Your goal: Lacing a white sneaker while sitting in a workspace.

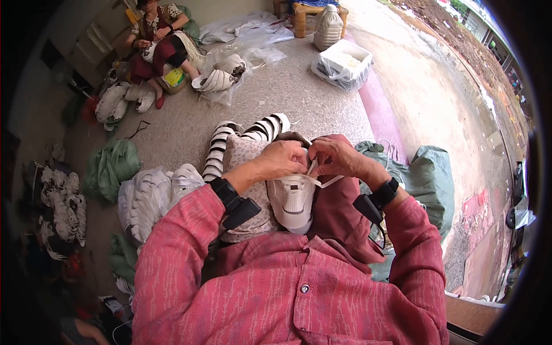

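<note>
A white sneaker (pixel 292 207) with a perforated toe lies on my lap, its toe pointing toward me. My left hand (pixel 283 159) is closed at the shoe's lacing area, with the fingers curled and their tips partly hidden. Just to the right, my right hand (pixel 339 158) pinches a white shoelace (pixel 329 182), whose loose length bends out beside the shoe. The two hands almost meet above the tongue. Under the shoe and my left forearm is a pale patterned cloth (pixel 247 214). The shoe's far end is mostly covered by my hands.
Striped rows of nested white shoe pieces (pixel 215 152) stand beyond my left arm. Bagged white shoes (pixel 146 198) and a green sack (pixel 115 169) lie left; another green sack (pixel 431 178) lies right. A white bin (pixel 348 60) stands ahead. A seated person (pixel 158 43) works at far left.
</note>
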Demonstrator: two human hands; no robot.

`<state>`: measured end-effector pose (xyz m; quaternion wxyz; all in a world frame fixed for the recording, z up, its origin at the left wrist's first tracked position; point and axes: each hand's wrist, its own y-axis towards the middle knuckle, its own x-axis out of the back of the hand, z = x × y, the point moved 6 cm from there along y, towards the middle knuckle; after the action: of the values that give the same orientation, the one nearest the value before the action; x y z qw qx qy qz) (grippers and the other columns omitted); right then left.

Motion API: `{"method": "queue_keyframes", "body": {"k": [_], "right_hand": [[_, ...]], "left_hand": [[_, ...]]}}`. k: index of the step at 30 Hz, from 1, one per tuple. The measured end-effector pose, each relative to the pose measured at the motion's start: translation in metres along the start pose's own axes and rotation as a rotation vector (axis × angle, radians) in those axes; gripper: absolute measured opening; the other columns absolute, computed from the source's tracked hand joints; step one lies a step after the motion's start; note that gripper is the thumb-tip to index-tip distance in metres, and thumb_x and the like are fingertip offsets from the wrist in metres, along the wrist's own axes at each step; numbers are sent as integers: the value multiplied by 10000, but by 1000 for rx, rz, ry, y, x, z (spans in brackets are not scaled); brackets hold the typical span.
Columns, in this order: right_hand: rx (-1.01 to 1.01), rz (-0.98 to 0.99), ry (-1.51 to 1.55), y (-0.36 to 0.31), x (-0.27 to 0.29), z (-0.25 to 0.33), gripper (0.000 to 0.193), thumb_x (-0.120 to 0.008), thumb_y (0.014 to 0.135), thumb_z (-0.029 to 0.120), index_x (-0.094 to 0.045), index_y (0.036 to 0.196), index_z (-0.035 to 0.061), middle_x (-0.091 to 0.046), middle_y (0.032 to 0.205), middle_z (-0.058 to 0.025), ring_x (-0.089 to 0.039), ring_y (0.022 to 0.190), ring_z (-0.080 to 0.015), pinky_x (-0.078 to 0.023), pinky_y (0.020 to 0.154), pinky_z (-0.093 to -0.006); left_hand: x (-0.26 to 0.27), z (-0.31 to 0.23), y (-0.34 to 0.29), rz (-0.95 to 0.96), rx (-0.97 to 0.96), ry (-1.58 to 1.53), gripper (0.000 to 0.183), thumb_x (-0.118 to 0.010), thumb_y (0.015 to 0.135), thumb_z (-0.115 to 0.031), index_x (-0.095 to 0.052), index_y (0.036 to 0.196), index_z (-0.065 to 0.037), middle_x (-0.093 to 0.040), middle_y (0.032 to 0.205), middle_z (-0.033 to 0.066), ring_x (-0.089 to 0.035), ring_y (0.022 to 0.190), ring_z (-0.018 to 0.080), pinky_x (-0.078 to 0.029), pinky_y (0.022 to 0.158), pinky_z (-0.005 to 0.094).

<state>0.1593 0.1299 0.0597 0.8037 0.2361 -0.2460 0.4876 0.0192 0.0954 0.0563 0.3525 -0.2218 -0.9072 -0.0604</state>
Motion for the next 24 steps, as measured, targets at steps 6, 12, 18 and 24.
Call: {"method": "queue_keyframes", "body": {"k": [6, 12, 18, 24], "right_hand": [[-11, -11, -25, -7, -1, -3, 287, -733, 831, 190, -578, 1038, 65, -553, 855, -76, -592, 792, -213, -464, 699, -344], [17, -51, -45, -10, -1, -3, 290, -688, 855, 148, -557, 1098, 60, -572, 866, -88, -595, 814, -217, -468, 715, -342], [-78, -317, 266, -26, -3, -8, 232, -624, 866, 71, -564, 1088, 40, -581, 856, -88, -603, 807, -191, -478, 712, -323], [-150, -325, 69, -56, -8, 4, 200, -615, 813, 16, -609, 1013, 36, -597, 875, -82, -623, 838, -200, -508, 755, -321]], "left_hand": [[112, 38, -33, -493, -29, 53, 118, -728, 799, -139, -683, 831, -35, -625, 791, 81, -599, 762, 184, -487, 698, 318], [257, 82, -144, -1084, 224, 183, 147, -703, 864, -155, -683, 899, -13, -570, 780, -12, -520, 667, 83, -449, 614, 252], [131, 80, -173, -819, 320, -400, 207, -671, 917, -183, -618, 1074, -59, -570, 748, -41, -505, 585, 29, -415, 490, 175], [-16, 33, -165, -112, 518, -1170, 426, -575, 986, -266, -475, 1306, -4, -578, 797, 16, -568, 612, 104, -475, 543, 238]]}}
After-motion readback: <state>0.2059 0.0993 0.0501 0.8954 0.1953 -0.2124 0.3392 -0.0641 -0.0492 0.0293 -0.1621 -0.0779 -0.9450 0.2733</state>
